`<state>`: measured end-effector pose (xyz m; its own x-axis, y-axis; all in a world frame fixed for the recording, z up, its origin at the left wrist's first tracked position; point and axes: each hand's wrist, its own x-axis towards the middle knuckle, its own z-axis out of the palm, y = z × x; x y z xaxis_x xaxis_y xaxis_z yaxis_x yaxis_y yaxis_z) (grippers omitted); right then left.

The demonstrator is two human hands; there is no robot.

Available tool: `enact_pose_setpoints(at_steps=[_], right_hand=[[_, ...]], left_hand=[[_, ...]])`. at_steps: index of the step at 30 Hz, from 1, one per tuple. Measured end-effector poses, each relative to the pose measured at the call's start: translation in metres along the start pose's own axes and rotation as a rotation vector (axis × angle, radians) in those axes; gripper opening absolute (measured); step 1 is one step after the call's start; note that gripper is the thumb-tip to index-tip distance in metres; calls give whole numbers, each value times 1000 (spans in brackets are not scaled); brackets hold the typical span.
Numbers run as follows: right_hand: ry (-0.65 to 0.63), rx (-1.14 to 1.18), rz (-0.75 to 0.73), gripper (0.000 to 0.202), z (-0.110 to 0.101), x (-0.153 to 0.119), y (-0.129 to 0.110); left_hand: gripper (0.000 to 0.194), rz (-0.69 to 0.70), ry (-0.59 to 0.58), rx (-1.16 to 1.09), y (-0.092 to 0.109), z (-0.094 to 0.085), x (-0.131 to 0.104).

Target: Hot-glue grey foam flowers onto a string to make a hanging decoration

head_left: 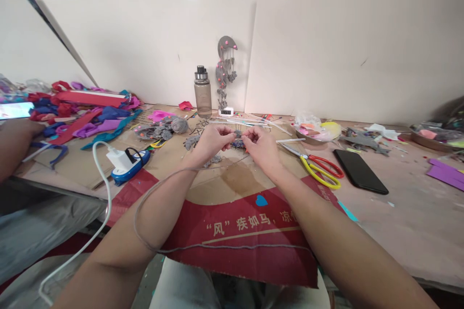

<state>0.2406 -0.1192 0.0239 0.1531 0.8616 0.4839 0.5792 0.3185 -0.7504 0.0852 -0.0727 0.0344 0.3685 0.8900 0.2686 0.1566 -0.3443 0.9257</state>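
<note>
My left hand (216, 142) and my right hand (261, 144) are close together over the cardboard, each with thumb and forefinger pinched. A small grey piece (238, 133) shows between the fingertips, and both pinches meet at it; its exact shape is too small to make out. Grey yarn (159, 183) passes over my left forearm, loops down, and runs across the red printed part of the cardboard (253, 260). Just under the hands lie small grey bits (213, 160) and a dark cluster that my fingers partly cover.
Red-and-yellow-handled scissors (319, 169) and a black phone (360, 171) lie at right. A grey yarn ball (179, 125), a bottle (203, 94) and a hanging moon ornament (227, 48) are behind. Left are a blue power strip (130, 168), felt strips (90, 125) and another person's arm (14, 142).
</note>
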Motion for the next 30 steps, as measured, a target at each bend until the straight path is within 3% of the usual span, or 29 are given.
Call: enact_pose_setpoints(at_steps=[8,18,30], right_hand=[[22,-5,22,8,-1,-1,-3],[61,-117,-155,6,2,-6,-9],[84,-49,-106,6,5,-6,-8]], left_hand=[[15,-45,-42,-88,2,1,0],[13,-12,39,-33,1,1,-1],[17,-22,27,-131,1,2,-1]])
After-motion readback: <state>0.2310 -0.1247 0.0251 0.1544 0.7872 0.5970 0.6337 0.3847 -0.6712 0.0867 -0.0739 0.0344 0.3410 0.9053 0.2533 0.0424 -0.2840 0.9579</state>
